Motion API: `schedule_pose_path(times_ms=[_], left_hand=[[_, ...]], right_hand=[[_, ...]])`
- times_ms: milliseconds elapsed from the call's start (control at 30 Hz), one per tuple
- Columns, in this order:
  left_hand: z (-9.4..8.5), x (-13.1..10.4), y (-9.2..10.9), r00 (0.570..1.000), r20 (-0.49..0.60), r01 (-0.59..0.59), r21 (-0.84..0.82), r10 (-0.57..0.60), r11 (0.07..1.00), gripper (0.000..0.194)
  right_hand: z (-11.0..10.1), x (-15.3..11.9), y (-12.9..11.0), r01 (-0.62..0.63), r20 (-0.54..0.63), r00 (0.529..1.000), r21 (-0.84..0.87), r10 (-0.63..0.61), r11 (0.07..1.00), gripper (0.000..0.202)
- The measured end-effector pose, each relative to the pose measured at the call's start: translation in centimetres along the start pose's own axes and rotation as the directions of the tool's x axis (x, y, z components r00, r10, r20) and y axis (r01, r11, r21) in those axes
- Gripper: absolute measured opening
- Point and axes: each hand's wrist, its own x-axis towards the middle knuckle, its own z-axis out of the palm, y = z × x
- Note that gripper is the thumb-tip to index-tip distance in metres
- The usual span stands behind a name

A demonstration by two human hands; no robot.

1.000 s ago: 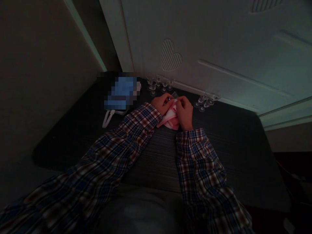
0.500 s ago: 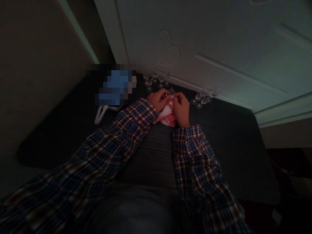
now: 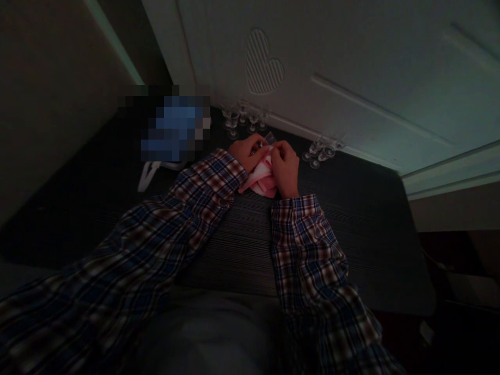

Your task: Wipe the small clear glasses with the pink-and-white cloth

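Both hands meet over a dark table, with a pink and white cloth between them. My left hand is curled round a small clear glass, whose rim shows past the fingers; most of it is hidden. Pinched in my right hand is the upper part of the cloth, pressed against the glass. The lower folds of the cloth hang toward the tabletop. Just beyond my left hand, several small stemmed glasses stand upright.
More small glasses sit close together to the right of my hands. A blurred blue object with a white strap lies at the left. Behind the dark table rises a pale panel with a heart relief.
The whole view has shifted slightly, so things appear a little higher and further left. My hands keep their hold on the cloth and glass, with only small finger movement.
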Motion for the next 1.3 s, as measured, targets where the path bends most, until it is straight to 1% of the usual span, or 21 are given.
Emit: schedule_pose_path(times_ms=[167,333,433,567,800,900,1100,1300], left_hand=[[0.0,0.03,0.04,1.0,0.004,0.006,0.021,-0.006,1.0,0.028],[0.12,0.08,0.15,1.0,-0.017,0.008,0.017,-0.008,1.0,0.027],[0.2,0.13,0.11,1.0,-0.014,0.014,0.01,-0.014,1.0,0.025],[0.25,0.2,0.05,1.0,-0.01,0.014,0.006,-0.014,1.0,0.024],[0.32,0.19,0.06,1.0,-0.018,0.025,-0.028,-0.026,0.999,0.022],[0.38,0.23,-0.13,1.0,-0.018,0.015,-0.022,-0.016,1.0,0.023],[0.2,0.18,0.06,1.0,-0.018,0.017,0.012,-0.016,1.0,0.023],[0.11,0.14,0.1,1.0,-0.006,0.002,0.022,-0.001,1.0,0.023]], right_hand=[[0.0,0.04,0.01,0.015,0.003,1.0,-0.024,-0.015,1.0,0.017],[-0.05,0.11,0.07,0.015,0.026,1.0,-0.05,-0.014,0.999,0.021],[-0.01,0.2,0.31,0.033,0.037,0.999,-0.037,-0.031,0.999,0.023],[0.08,0.29,0.55,0.022,0.055,0.998,-0.012,-0.021,1.0,0.024],[0.09,0.33,0.56,0.028,0.057,0.998,-0.033,-0.027,0.999,0.026],[0.07,0.36,0.59,0.037,0.051,0.998,-0.028,-0.035,0.999,0.025],[0.04,0.27,0.26,0.009,0.021,1.0,-0.019,-0.009,1.0,0.023],[0.0,0.17,0.04,-0.011,0.026,1.0,0.007,0.011,1.0,0.019]])
